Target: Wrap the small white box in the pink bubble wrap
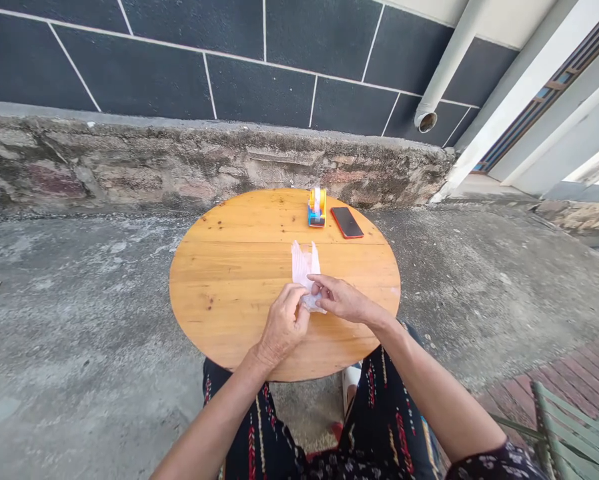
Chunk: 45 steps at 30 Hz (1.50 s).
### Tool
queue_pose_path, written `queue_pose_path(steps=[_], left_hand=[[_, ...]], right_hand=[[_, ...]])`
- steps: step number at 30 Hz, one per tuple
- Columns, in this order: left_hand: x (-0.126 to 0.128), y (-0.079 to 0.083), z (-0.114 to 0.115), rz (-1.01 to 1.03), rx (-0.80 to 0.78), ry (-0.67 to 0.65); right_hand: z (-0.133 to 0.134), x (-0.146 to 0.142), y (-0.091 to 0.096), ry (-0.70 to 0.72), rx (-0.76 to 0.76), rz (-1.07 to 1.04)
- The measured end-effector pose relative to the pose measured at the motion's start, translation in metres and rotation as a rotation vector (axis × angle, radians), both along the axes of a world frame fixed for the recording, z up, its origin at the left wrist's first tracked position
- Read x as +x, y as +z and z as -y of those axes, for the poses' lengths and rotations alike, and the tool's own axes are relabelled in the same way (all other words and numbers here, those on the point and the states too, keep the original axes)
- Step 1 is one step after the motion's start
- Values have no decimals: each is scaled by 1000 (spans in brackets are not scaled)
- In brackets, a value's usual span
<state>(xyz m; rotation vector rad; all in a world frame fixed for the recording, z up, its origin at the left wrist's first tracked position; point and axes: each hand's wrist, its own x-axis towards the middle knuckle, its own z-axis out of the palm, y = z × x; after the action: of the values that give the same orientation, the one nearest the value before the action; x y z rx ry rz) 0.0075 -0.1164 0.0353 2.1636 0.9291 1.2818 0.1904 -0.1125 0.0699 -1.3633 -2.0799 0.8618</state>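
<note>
A thin, whitish-pink striped sheet (300,265) with a ragged, torn-looking top edge lies near the middle of the round wooden table; I cannot tell whether it is paper or plastic. Its near end is crumpled between my hands. My left hand (283,320) is closed, with thumb and fingers pinching the sheet's near left edge. From the right, my right hand (343,299) reaches over the sheet, its index finger across it and its thumb and bent fingers gripping the crumpled near end. The fingertips partly hide that end.
On the far side of the round wooden table (219,267) stands a yellow and blue tape dispenser (316,208). A phone (347,222) with a red edge lies beside it. Behind are a low stone ledge (179,163) and a dark wall. A green slatted chair (574,427) is at lower right.
</note>
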Motion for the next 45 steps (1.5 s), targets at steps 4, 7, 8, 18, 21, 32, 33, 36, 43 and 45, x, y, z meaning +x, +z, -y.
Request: queue_pose_path(steps=[4, 7, 8, 18, 21, 32, 33, 36, 43, 45], left_hand=[[1, -1, -2, 86, -48, 82], [5, -2, -6, 111, -153, 118], [7, -2, -7, 108, -185, 122], [15, -1, -11, -33, -218, 200], [11, 3, -18, -54, -191, 203], [22, 6, -47, -29, -146, 118], [23, 5, -47, -25, -148, 115], [24, 3, -47, -28, -163, 105], [26, 5, -47, -57, -194, 65], [26, 4, -47, -49, -191, 53]], right_hand=[[-2, -4, 0, -10, 50, 102], [-3, -6, -1, -13, 65, 133], [-3, -6, -1, -11, 68, 122], [4, -5, -13, 2, 234, 145], [7, -6, -13, -5, 268, 201], [21, -7, -11, -211, 341, 236], [21, -6, -13, -235, 343, 233], [20, -4, -17, -264, 355, 222], [16, -3, -20, -244, 333, 233], [16, -2, -20, -232, 320, 240]])
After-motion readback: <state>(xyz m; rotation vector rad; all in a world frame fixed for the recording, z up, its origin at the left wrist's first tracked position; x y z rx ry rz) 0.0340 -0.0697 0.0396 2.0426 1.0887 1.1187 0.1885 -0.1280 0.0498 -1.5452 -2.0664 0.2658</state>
